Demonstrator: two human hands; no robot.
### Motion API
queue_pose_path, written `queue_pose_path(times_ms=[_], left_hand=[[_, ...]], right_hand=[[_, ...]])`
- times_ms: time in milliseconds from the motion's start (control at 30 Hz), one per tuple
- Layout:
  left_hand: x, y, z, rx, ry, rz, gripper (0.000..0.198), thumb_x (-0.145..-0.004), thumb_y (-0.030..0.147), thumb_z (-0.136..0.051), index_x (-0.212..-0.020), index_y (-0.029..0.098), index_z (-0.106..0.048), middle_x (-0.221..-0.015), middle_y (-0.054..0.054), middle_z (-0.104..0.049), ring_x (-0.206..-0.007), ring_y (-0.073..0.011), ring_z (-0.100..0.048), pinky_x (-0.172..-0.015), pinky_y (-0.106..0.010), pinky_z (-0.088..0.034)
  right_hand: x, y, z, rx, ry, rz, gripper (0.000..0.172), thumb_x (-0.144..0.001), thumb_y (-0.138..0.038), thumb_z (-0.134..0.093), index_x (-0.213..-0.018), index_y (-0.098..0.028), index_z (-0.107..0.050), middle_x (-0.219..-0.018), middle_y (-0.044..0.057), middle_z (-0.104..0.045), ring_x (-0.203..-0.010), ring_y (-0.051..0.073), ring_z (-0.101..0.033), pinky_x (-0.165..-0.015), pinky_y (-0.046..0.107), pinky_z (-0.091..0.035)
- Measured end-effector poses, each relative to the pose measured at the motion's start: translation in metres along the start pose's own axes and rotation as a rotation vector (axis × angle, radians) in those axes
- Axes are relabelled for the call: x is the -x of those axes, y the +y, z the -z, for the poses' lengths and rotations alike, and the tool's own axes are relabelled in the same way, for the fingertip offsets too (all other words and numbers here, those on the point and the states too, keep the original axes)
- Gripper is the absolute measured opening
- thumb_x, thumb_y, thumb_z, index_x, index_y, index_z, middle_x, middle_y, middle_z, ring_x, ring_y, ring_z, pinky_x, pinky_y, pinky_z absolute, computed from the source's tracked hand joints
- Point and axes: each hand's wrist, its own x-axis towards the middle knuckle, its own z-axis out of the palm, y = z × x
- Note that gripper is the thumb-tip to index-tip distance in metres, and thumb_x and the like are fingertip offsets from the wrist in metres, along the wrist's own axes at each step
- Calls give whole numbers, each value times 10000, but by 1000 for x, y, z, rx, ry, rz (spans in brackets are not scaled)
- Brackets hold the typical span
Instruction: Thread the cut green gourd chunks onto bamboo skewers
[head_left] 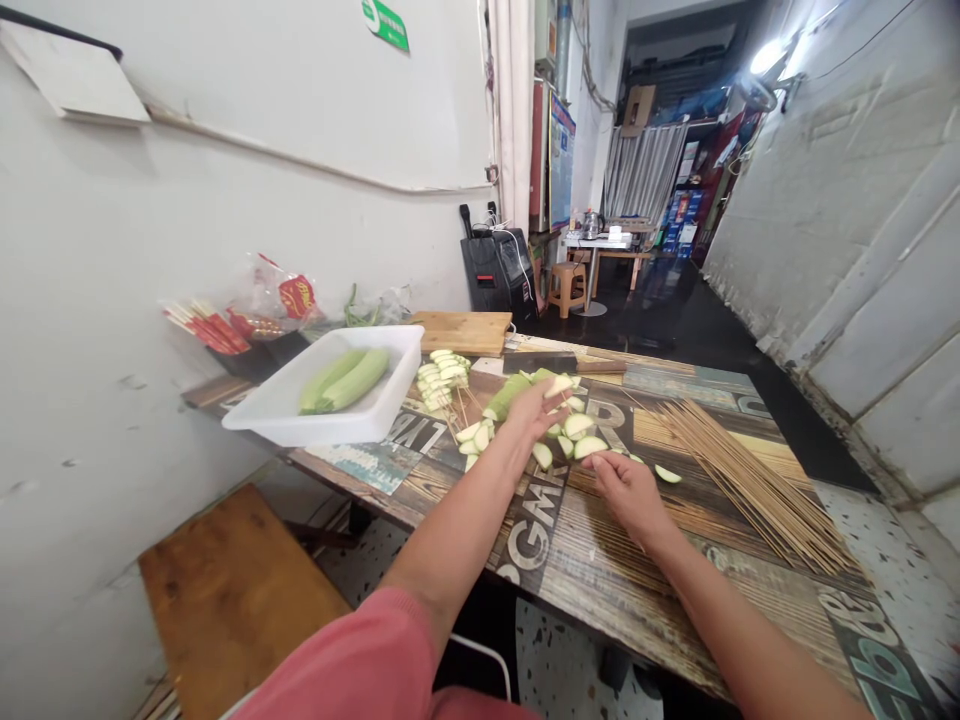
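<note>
My left hand reaches over a pile of zucchini slices, its fingers apart around the pale cut pieces. Just to the right, my right hand has thumb and fingers pinched together beside a half-round zucchini slice; what it pinches is hidden. More cut zucchini lies behind my left wrist. Left of the pile are skewered zucchini slices with their sticks pointing toward me. A single slice lies apart, right of the pile. Loose bamboo skewers are spread across the table's right side.
A white plastic tub with two whole zucchini stands at left. Behind lie a wooden cutting board and a knife. Packaged goods sit against the wall. A wooden stool stands below the table's left edge.
</note>
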Motion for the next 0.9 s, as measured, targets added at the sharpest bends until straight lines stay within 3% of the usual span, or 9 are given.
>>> queue_pose_path(times_ms=[133, 233, 367, 467, 900], left_hand=[[1, -2, -1, 2, 1, -22, 38, -794, 125, -553, -809, 128, -518, -785, -77, -640, -691, -167, -641, -714, -380, -529], [2, -3, -1, -5, 5, -40, 39, -793, 125, -552, -809, 132, -517, -786, -73, -642, -687, -167, -640, -704, -368, -532], [4, -6, -4, -20, 4, -42, 28, -791, 130, -554, -804, 126, -530, -752, -66, -640, -654, -152, -638, -678, -332, -537], [8, -11, -9, -33, -2, -15, 37, -792, 135, -551, -799, 100, -557, -710, -75, -636, -612, -145, -631, -629, -293, -535], [15, -17, -14, -51, -42, -11, 75, -765, 153, -591, -780, 80, -600, -696, -94, -648, -606, -156, -631, -600, -274, -527]], right_hand=[[1, -1, -2, -136, -14, -95, 335, -786, -464, -449, -784, -156, -582, -401, -91, -271, -339, 71, -209, -388, 217, -177], [0, 3, -2, -20, 22, -20, 332, -790, -450, -441, -766, -159, -599, -410, -74, -306, -361, 84, -261, -406, 220, -217], [-2, 5, 0, 238, 82, 127, 333, -798, -412, -417, -742, -169, -638, -476, -20, -457, -462, 132, -424, -494, 242, -323], [-4, 3, 1, 302, 123, 167, 346, -802, -406, -399, -755, -172, -649, -532, 6, -541, -529, 161, -498, -543, 256, -364], [-5, 7, 3, 351, 167, 177, 330, -824, -358, -375, -777, -175, -645, -584, 24, -596, -545, 162, -521, -548, 255, -368]])
